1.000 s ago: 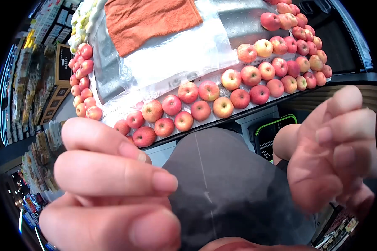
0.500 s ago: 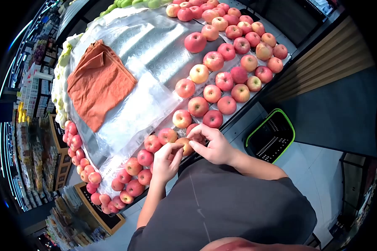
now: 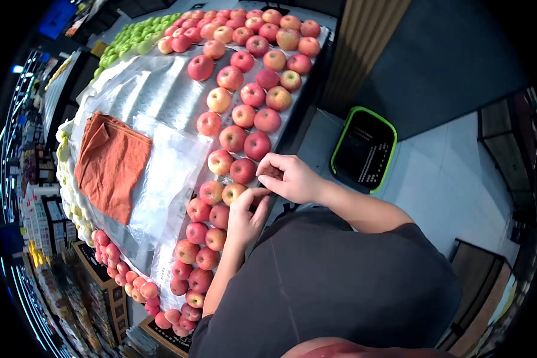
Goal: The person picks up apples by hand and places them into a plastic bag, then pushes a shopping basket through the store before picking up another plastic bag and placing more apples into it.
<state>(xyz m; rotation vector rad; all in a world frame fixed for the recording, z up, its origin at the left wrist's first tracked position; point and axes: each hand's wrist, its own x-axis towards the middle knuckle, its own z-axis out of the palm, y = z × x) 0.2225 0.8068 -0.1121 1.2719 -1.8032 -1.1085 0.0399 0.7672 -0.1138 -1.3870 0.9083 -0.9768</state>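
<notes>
My left hand point(image 3: 247, 216) is closed beside the front edge of the apple display, its thumb and fingertips curled close together. Just above and to the right, my right hand point(image 3: 291, 179) is closed too, its thumb near the bent index finger. Anything between the fingers of either hand is too small to make out. A yellowish-red apple point(image 3: 233, 193) lies next to my left fingertips. By my right fingertips is a darker red apple point(image 3: 243, 171). More red apples point(image 3: 215, 239) run in rows along the edge.
An orange cloth point(image 3: 111, 167) and clear plastic sheets point(image 3: 168, 156) lie on the display. Green apples point(image 3: 134, 37) are at its far end. A black basket with a green rim point(image 3: 364, 150) stands on the floor to the right. Shelves of goods line the left.
The view has turned, and the display appears further left and more upright. Both hands have moved off the yellowish-red apple that was between them, and sit nearer the display's edge.
</notes>
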